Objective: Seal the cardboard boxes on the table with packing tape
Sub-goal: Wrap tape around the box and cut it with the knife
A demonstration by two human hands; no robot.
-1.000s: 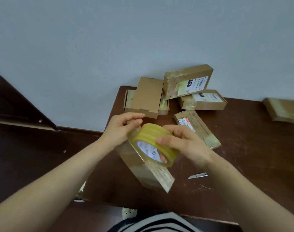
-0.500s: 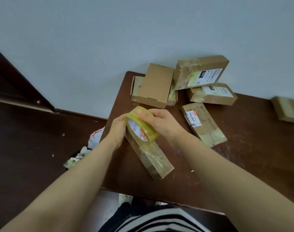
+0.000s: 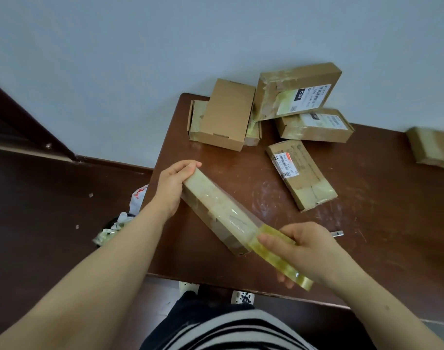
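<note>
A long, narrow cardboard box (image 3: 217, 212) lies at an angle near the table's front left. My left hand (image 3: 172, 184) grips its far end, thumb on top. A strip of clear tape runs along the top face of the box to the yellowish tape roll (image 3: 279, 253), which my right hand (image 3: 309, 251) holds just past the near end of the box, above the table's front edge.
Several taped boxes lie along the back of the brown table (image 3: 367, 223): a plain one (image 3: 227, 114), two labelled ones (image 3: 299, 90) (image 3: 315, 128), one (image 3: 301, 174) in the middle, one (image 3: 433, 147) at far right. A knife (image 3: 337, 233) lies behind my right hand. A bin (image 3: 117, 223) stands left, below.
My right hand has pulled the roll from the far end of the box to beyond its near end, laying tape along the top. My left hand stays on the far end.
</note>
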